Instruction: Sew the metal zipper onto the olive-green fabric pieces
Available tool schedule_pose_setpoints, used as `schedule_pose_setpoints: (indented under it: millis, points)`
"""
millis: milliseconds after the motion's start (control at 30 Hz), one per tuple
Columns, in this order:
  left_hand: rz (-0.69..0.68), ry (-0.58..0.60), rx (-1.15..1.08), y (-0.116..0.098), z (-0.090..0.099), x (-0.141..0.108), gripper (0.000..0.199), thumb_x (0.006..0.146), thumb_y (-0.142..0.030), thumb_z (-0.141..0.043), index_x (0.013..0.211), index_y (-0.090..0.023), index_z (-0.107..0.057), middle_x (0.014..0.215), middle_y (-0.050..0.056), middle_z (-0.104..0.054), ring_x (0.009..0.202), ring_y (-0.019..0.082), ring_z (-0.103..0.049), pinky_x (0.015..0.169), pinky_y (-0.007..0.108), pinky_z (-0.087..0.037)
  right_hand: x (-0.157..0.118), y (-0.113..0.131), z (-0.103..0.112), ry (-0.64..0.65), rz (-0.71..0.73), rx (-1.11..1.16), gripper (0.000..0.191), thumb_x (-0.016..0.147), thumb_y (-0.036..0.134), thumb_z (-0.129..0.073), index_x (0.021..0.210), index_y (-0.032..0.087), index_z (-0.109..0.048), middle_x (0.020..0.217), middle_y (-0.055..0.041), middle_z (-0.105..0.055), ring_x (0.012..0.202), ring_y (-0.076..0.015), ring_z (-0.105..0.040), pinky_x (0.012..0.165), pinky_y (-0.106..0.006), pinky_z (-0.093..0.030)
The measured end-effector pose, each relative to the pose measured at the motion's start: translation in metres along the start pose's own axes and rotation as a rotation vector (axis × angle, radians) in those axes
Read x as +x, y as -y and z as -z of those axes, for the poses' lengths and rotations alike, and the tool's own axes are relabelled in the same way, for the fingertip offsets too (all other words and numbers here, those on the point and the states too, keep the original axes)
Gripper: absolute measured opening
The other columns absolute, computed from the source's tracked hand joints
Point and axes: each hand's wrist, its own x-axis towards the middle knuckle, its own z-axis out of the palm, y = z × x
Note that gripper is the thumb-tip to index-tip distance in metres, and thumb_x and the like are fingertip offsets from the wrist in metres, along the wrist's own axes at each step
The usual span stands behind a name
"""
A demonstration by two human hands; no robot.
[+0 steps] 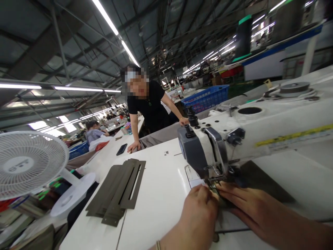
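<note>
At the needle end of the sewing machine [194, 149], we've got both hands in close. Left hand [196, 215]: fingers curled in, tips bunched by the presser foot; can't tell what, if anything, they pinch. Right hand [256, 205]: fingers straight, side by side, laid on the dark olive piece [262, 180], not clenched. That piece sits under the machine arm, partly below our right hand; visible part runs rightward from the needle, tapering to a corner. Full long axis hidden.

Left of our hands, on the white table [156, 194]: stack of olive strips [114, 189], loosely fanned, long axes pointing away from us and a bit right. Top right one has a long slot. White fan [33, 166] stands left of it.

Beyond the stack: phone [121, 149], co-worker [153, 111] leaning in, one hand on the table. Farther: blue basket [208, 99], contents not readable; second blue basket [78, 150] beside a seated person [95, 133], contents unclear too.
</note>
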Motion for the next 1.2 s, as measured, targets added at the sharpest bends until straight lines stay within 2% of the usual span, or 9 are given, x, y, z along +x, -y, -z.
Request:
schedule_pose_setpoints:
  millis: [233, 333, 433, 567, 767, 900, 967, 1100, 1200]
  points:
    - [0.083, 0.144, 0.025, 0.002, 0.004, 0.009, 0.015, 0.081, -0.015, -0.069, 0.094, -0.010, -0.067, 0.095, 0.012, -0.066, 0.089, 0.027, -0.063, 0.085, 0.039, -0.058, -0.002, -0.012, -0.006, 0.095, 0.034, 0.096, 0.047, 0.081, -0.003, -0.039, 0.114, 0.015, -0.069, 0.108, -0.0094, -0.074, 0.095, -0.0179, -0.072, 0.084, -0.024, -0.059]
    - [0.142, 0.179, -0.036, 0.004, 0.008, 0.011, 0.013, 0.082, -0.012, -0.067, 0.095, -0.013, -0.068, 0.094, 0.010, -0.067, 0.089, 0.025, -0.063, 0.083, 0.036, -0.057, 0.003, -0.014, -0.002, 0.165, 0.027, 0.142, 0.047, 0.080, -0.004, -0.038, 0.106, 0.017, -0.071, 0.104, -0.0083, -0.075, 0.091, -0.0172, -0.073, 0.082, -0.024, -0.059]
    - [0.267, 0.087, -0.116, 0.002, 0.014, 0.011, 0.014, 0.088, -0.009, -0.060, 0.096, -0.017, -0.068, 0.091, 0.005, -0.067, 0.084, 0.020, -0.064, 0.080, 0.032, -0.055, 0.012, -0.014, 0.003, 0.205, -0.100, 0.229, 0.036, 0.090, 0.005, -0.040, 0.096, 0.020, -0.072, 0.096, -0.0052, -0.075, 0.083, -0.0173, -0.073, 0.075, -0.025, -0.060]
    - [0.452, -0.079, -0.108, -0.005, 0.016, 0.004, 0.004, 0.083, -0.016, -0.070, 0.084, -0.019, -0.069, 0.084, 0.002, -0.064, 0.079, 0.021, -0.063, 0.072, 0.034, -0.053, 0.018, -0.019, 0.004, 0.175, -0.176, 0.225, 0.031, 0.094, 0.012, -0.043, 0.086, 0.022, -0.071, 0.090, -0.0043, -0.075, 0.083, -0.0209, -0.072, 0.072, -0.030, -0.061]
    - [0.286, -0.032, -0.085, -0.009, 0.014, 0.001, 0.017, 0.086, -0.019, -0.071, 0.102, -0.024, -0.073, 0.094, 0.002, -0.062, 0.088, 0.020, -0.059, 0.078, 0.035, -0.049, 0.013, -0.023, 0.003, 0.187, -0.076, 0.182, 0.032, 0.091, 0.006, -0.045, 0.088, 0.022, -0.072, 0.090, -0.0020, -0.075, 0.082, -0.0184, -0.073, 0.071, -0.026, -0.060]
    - [0.163, 0.052, -0.011, -0.010, 0.018, 0.001, 0.004, 0.086, -0.017, -0.067, 0.085, -0.019, -0.070, 0.090, 0.004, -0.063, 0.086, 0.021, -0.057, 0.079, 0.037, -0.048, 0.003, -0.014, 0.002, 0.169, 0.040, 0.109, 0.041, 0.087, 0.000, -0.037, 0.099, 0.016, -0.073, 0.100, -0.0079, -0.075, 0.083, -0.0182, -0.073, 0.073, -0.026, -0.061]
    - [0.142, 0.010, -0.027, -0.011, 0.020, -0.003, 0.005, 0.084, -0.016, -0.067, 0.080, -0.018, -0.068, 0.091, 0.004, -0.064, 0.086, 0.021, -0.058, 0.079, 0.038, -0.048, -0.001, -0.007, 0.001, 0.146, 0.088, 0.011, 0.041, 0.089, 0.000, -0.036, 0.104, 0.011, -0.072, 0.105, -0.0122, -0.074, 0.089, -0.0203, -0.073, 0.078, -0.029, -0.061]
    - [0.186, -0.230, -0.119, -0.010, 0.016, -0.012, 0.011, 0.084, -0.011, -0.067, 0.089, -0.020, -0.069, 0.103, 0.005, -0.069, 0.093, 0.021, -0.063, 0.083, 0.037, -0.053, -0.004, 0.001, 0.004, 0.110, 0.164, -0.169, 0.046, 0.085, -0.005, -0.033, 0.105, 0.009, -0.072, 0.109, -0.0124, -0.073, 0.096, -0.0185, -0.072, 0.084, -0.027, -0.060]
    - [0.165, -0.239, -0.169, -0.007, 0.011, -0.011, 0.017, 0.089, -0.013, -0.065, 0.104, -0.019, -0.066, 0.109, 0.006, -0.073, 0.099, 0.020, -0.068, 0.098, 0.040, -0.053, -0.001, 0.003, 0.007, 0.087, 0.131, -0.138, 0.049, 0.083, -0.007, -0.032, 0.105, 0.011, -0.072, 0.109, -0.0108, -0.074, 0.096, -0.0165, -0.072, 0.085, -0.024, -0.059]
